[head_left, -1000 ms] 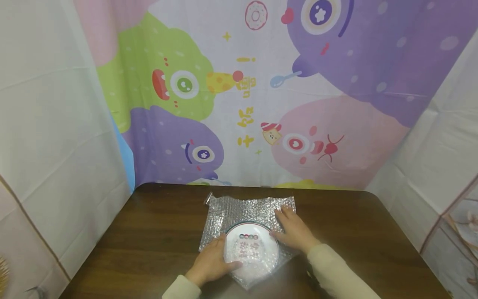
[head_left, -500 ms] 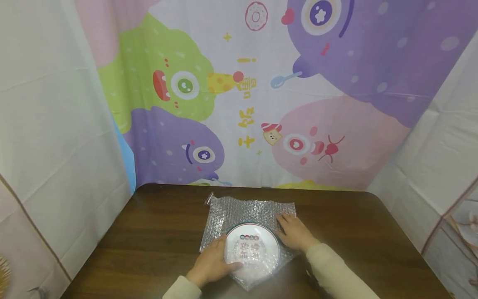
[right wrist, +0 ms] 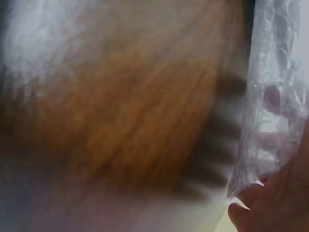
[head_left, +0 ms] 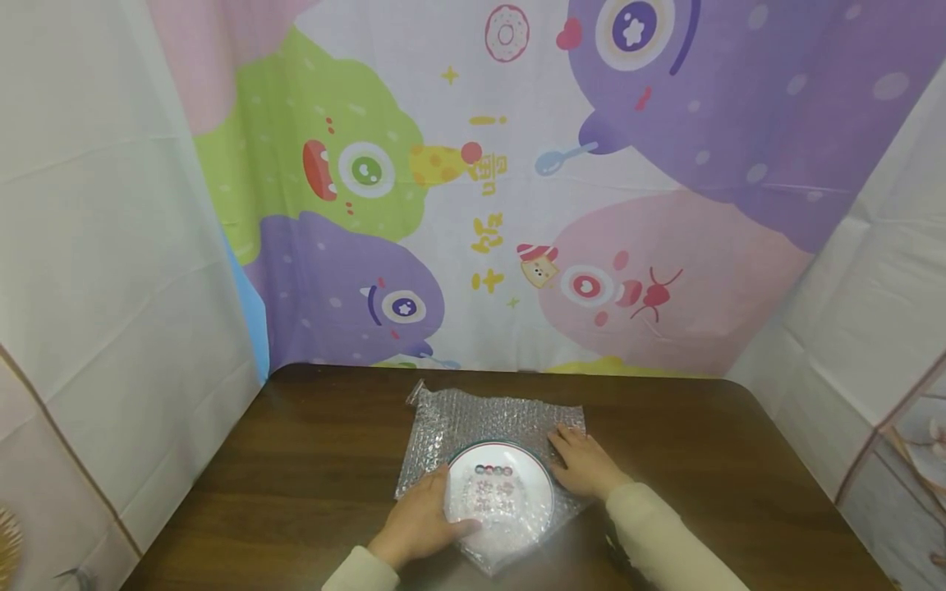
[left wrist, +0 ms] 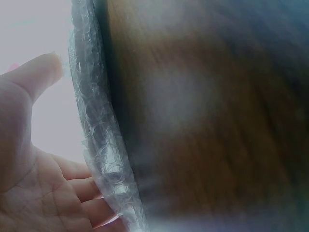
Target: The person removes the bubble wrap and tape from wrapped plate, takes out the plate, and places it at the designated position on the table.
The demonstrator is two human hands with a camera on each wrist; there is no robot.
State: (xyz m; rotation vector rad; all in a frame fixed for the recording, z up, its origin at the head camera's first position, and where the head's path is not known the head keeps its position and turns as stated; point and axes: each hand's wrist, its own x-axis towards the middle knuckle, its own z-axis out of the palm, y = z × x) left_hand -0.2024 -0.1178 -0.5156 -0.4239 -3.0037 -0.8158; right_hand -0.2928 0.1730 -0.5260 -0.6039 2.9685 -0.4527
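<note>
A white plate (head_left: 510, 468) with a dark rim and printed marks lies on a dark wooden table, with clear bubble wrap (head_left: 473, 414) under it and over its front part. My left hand (head_left: 423, 519) rests along the plate's left edge, its thumb over the wrapped front. The left wrist view has that thumb and palm beside the wrap's edge (left wrist: 104, 140), which hides the fingertips. On the right, my right hand (head_left: 585, 465) lies with extended fingers on the wrap beside the plate. In the right wrist view, part of this hand (right wrist: 275, 203) shows below the crinkled wrap.
The brown tabletop (head_left: 310, 460) extends to both sides of the wrap. Behind it hangs a cloth (head_left: 458, 205) printed with cartoon figures. Pale cloth walls (head_left: 111, 246) enclose the left and right sides. Most of both wrist views is blurred wood.
My right hand has shifted slightly toward me, and its thumb has moved off the plate's rim. The wrap's far right edge has come down a little. My left hand stays almost still.
</note>
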